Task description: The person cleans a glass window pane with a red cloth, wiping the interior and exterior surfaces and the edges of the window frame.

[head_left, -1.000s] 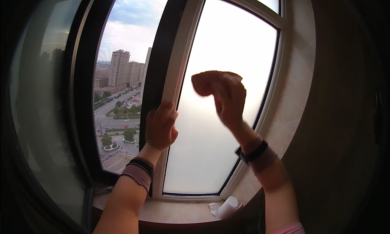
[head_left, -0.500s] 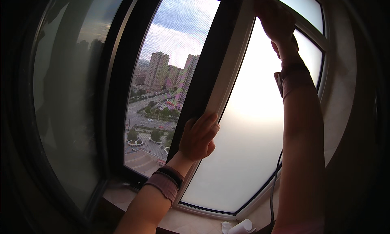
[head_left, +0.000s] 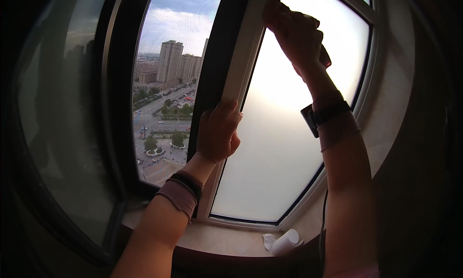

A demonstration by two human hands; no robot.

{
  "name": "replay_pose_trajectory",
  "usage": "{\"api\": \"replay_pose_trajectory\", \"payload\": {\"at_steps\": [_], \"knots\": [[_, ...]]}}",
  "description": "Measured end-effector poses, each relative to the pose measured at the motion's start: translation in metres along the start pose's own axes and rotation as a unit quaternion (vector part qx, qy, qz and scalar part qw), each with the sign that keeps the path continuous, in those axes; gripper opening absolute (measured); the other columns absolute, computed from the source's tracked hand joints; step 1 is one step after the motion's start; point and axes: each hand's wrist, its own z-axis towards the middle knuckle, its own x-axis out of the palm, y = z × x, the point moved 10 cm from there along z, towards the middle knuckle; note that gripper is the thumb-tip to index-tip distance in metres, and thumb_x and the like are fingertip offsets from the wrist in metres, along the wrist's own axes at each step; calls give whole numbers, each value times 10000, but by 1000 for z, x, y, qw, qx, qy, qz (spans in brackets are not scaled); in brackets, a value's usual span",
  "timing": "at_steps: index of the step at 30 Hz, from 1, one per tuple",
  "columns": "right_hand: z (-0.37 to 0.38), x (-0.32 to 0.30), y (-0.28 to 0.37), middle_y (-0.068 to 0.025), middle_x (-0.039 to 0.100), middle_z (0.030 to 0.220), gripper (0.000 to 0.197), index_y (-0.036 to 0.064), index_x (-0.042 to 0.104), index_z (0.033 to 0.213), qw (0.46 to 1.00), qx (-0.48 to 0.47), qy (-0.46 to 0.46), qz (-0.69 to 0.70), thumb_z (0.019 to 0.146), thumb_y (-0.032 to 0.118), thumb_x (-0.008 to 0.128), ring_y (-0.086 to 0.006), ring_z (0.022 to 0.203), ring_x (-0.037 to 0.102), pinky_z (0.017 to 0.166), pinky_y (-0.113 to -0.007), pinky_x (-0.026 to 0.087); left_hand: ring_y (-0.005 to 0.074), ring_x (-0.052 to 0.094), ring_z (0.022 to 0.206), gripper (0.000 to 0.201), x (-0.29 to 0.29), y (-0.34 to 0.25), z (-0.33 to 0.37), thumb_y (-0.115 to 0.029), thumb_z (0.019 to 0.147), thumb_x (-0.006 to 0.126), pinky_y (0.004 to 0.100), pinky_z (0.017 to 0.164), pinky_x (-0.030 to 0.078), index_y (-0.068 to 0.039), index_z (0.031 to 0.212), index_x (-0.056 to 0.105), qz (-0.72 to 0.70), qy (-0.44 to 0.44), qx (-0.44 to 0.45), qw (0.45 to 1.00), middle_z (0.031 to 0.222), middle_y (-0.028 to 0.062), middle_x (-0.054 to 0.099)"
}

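Note:
My left hand (head_left: 218, 133) is low on the pale window frame (head_left: 234, 80), its fingers bent around the upright bar between the frosted pane (head_left: 275, 152) and the dark-framed screen opening. Higher up, my right hand (head_left: 296, 37) is closed against the upper part of the same bar. A dark rounded end (head_left: 326, 57) sticks out beside its palm; the rest of that object is hidden by the fingers and the glare. Both wrists wear dark bands, and the right one also has a watch-like device (head_left: 309, 121).
A dark-framed glass sash (head_left: 62, 133) stands swung inward at the left. Below the frosted pane, a white roll (head_left: 285, 242) and crumpled white paper (head_left: 268, 240) lie on the tiled sill (head_left: 226, 237). A black cable (head_left: 323, 220) hangs beside my right forearm. City buildings show through the screen.
My right hand has come down the bar from the frame's top corner. The left hand's fingers, flatter before, are now more bent. The view has shifted, showing more of the sill.

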Motion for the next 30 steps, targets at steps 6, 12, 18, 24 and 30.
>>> {"api": "replay_pose_trajectory", "payload": {"at_steps": [6,12,18,24,30], "knots": [[-97,-32,80,6,662,873,268,198,696,1191,998,-32,-54,7,949,313,675,-182,718,627,559,-341,491,304,462,1352,429,-4,10,-2,-100,786,594,498,983,404,-102,1214,573,15,22,-20,999,1411,120,497],[-190,-25,100,34,552,1176,531,273,589,1351,998,17,48,-40,853,295,771,-194,1138,483,906,-431,362,297,325,1440,775,4,-3,7,-400,757,771,505,1115,310,-94,1409,486,-43,108,-16,993,1476,104,425],[-207,-33,119,5,546,1283,486,260,611,1285,995,29,90,-35,823,253,760,-229,1192,473,925,-479,360,311,243,1495,879,-16,-14,-29,-362,788,769,515,1203,222,-83,1510,353,-25,175,-21,984,1567,124,324],[-285,-39,156,-11,536,1327,425,256,634,1239,982,-15,186,8,818,205,670,-247,1252,457,936,-506,373,363,273,1473,775,-38,-2,-89,-288,844,715,485,1205,229,-69,1488,343,-20,237,-107,965,1563,183,315],[-253,-70,154,7,589,1200,363,216,669,1125,975,-26,137,173,772,141,701,-231,1167,528,894,-421,418,416,389,1379,753,-15,33,-191,-325,850,718,507,1116,379,-46,1452,363,-35,262,-234,936,1493,232,392]]}}
